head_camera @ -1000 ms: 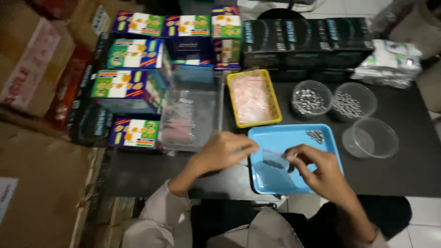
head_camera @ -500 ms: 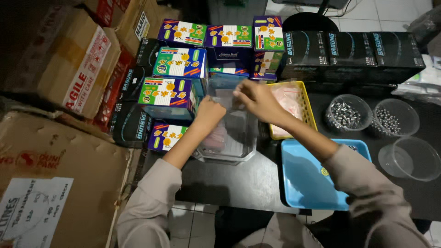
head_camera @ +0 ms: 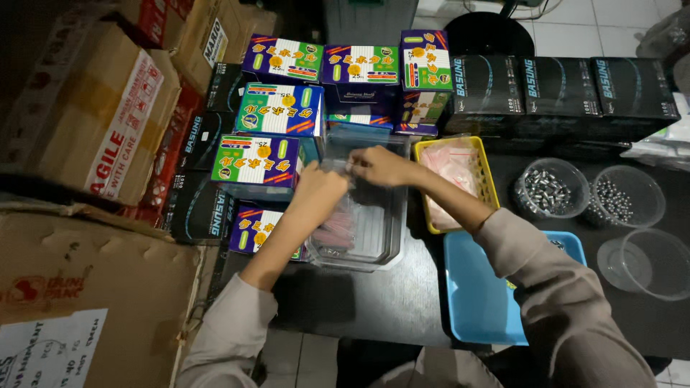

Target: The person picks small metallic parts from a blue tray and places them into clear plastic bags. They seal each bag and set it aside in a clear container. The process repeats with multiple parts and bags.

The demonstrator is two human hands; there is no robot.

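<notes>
Over the clear rectangular plastic bin point(head_camera: 366, 230), the left hand point(head_camera: 318, 188) and right hand point(head_camera: 381, 165) meet, fingers pinched on a small clear plastic bag point(head_camera: 338, 167) stretched between them, held above the bin probably so contents drop inside. Just right of the grip sits a yellow plastic basket point(head_camera: 485, 169); beyond it, colourful cardboard boxes point(head_camera: 280, 108).

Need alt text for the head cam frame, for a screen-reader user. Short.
Seen from above, a person's left hand and right hand meet over a clear plastic bin on a dark table, pinching something small and clear. A yellow basket, blue tray and colourful boxes surround it.
</notes>
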